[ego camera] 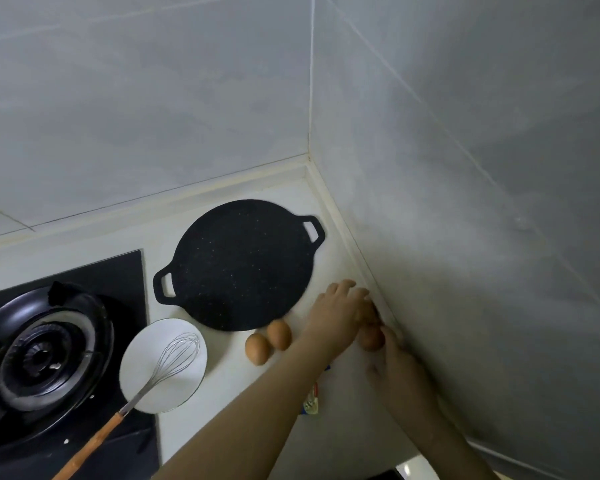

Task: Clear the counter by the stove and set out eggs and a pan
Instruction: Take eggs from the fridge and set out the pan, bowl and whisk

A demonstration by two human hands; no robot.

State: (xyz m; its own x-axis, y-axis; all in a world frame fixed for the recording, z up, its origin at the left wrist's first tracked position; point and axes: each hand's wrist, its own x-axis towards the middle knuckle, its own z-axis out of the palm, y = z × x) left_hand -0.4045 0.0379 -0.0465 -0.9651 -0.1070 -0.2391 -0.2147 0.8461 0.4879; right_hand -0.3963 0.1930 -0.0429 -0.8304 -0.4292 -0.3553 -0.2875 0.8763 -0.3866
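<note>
A flat black pan (239,265) with two loop handles lies on the white counter (326,445) near the corner. Two brown eggs (257,348) (279,334) rest side by side just in front of the pan. My left hand (336,310) reaches across to the wall edge, with its fingers curled down over something brown that is mostly hidden. My right hand (399,365) is low beside the right wall, and its thumb and fingers hold a third egg (371,339) just above or on the counter.
A white plate (142,382) with a wire whisk (174,358) on a wooden handle sits left of the eggs. The black gas stove (49,351) fills the left. A small printed packet (311,398) lies under my left forearm. Tiled walls close the corner.
</note>
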